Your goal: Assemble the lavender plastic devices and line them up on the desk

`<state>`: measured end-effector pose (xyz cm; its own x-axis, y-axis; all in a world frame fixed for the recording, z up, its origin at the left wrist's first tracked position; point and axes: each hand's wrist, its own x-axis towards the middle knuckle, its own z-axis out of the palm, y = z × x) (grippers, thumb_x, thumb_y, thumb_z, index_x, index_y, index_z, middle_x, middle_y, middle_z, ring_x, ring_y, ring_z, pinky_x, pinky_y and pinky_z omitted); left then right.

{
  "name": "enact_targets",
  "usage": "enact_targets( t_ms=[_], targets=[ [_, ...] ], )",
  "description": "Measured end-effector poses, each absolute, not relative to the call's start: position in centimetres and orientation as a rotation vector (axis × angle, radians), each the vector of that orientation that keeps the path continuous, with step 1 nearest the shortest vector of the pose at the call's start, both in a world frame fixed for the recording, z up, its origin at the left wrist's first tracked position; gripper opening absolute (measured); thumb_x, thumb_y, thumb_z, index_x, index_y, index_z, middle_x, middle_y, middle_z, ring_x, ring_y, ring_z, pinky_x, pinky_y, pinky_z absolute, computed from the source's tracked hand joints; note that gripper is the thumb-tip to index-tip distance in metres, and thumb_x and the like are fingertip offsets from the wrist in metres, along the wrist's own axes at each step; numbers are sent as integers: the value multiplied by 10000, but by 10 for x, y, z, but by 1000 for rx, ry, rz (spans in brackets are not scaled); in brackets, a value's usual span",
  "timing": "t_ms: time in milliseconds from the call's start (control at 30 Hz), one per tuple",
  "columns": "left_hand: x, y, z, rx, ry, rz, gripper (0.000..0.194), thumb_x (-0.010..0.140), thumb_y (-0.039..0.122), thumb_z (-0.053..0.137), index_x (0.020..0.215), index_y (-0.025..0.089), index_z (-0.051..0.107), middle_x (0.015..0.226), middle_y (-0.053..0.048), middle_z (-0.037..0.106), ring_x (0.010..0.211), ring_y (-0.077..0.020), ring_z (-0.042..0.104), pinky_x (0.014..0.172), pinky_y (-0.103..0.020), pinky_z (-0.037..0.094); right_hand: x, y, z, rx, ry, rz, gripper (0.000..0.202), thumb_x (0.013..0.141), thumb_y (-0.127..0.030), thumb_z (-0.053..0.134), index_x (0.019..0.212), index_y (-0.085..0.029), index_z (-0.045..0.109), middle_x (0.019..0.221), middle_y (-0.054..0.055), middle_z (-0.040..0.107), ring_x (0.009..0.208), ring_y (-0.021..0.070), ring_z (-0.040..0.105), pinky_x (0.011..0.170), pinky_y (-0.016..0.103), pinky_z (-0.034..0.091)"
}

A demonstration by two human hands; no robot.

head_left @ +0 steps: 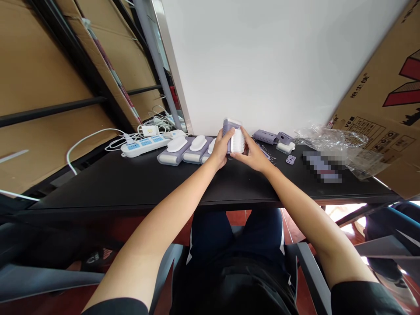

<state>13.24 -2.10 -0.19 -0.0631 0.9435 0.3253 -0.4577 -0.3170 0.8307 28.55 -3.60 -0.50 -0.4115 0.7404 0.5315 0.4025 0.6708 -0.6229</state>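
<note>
Grips purple case [232, 123] with left hand [221, 149], bristled piece [237, 142] with right hand [255, 156]; half-hides lilac unit [208, 151] behind left hand; can't identify pixelated item [321, 167] beyond right hand.

The case [231, 124] is grey-purple with a pale, translucent upper end, held nearly upright above the near part of the table [131, 181], between the left hand [222, 148] and the right hand [253, 154]. The brush [237, 141] is white and oblong, its bristled face showing, and overlaps the case's front; whether they are joined is unclear.
</note>
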Motion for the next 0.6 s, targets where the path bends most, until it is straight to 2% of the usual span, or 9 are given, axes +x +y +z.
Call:
enact_targets(
  t_ms=[167, 333, 467, 600],
  targets=[
    [131, -20, -2, 1032, 640, 1595, 297, 900, 435, 744, 1095, 225, 667, 1035, -29, 738, 1144, -249, 717, 1040, -410, 570, 294, -34, -1, -985, -2164, 474, 1200, 834, -657, 750, 1733, -258, 63, 1434, 149, 595, 1142, 334, 656, 1022, 505, 552],
    [130, -22, 0, 1013, 640, 1566, 324, 884, 464, 757, 1086, 229, 663, 1072, -35, 738, 1170, -255, 711, 1036, -403, 566, 299, -32, 0, -1024, -2167, 402, 1131, 850, -641, 741, 1728, -305, 113, 1359, 122, 609, 1127, 323, 644, 1051, 516, 527],
    [131, -24, 1, 1040, 650, 1548, 320, 908, 461, 732, 1113, 225, 664, 1079, -40, 745, 1161, -256, 715, 1034, -406, 563, 301, -30, 1, -1050, -2143, 375, 1116, 830, -630, 757, 1721, -336, 152, 1478, 123, 536, 1180, 334, 618, 1106, 557, 486],
    [132, -24, 1, 1047, 609, 1488, 358, 904, 472, 737, 1151, 221, 671, 1128, -52, 751, 1145, -245, 720, 1045, -399, 556, 304, -30, 4, -1014, -2111, 345, 1169, 784, -663, 789, 1717, -324, 171, 1677, 141, 330, 1408, 375, 486, 1153, 574, 453]
  ],
)
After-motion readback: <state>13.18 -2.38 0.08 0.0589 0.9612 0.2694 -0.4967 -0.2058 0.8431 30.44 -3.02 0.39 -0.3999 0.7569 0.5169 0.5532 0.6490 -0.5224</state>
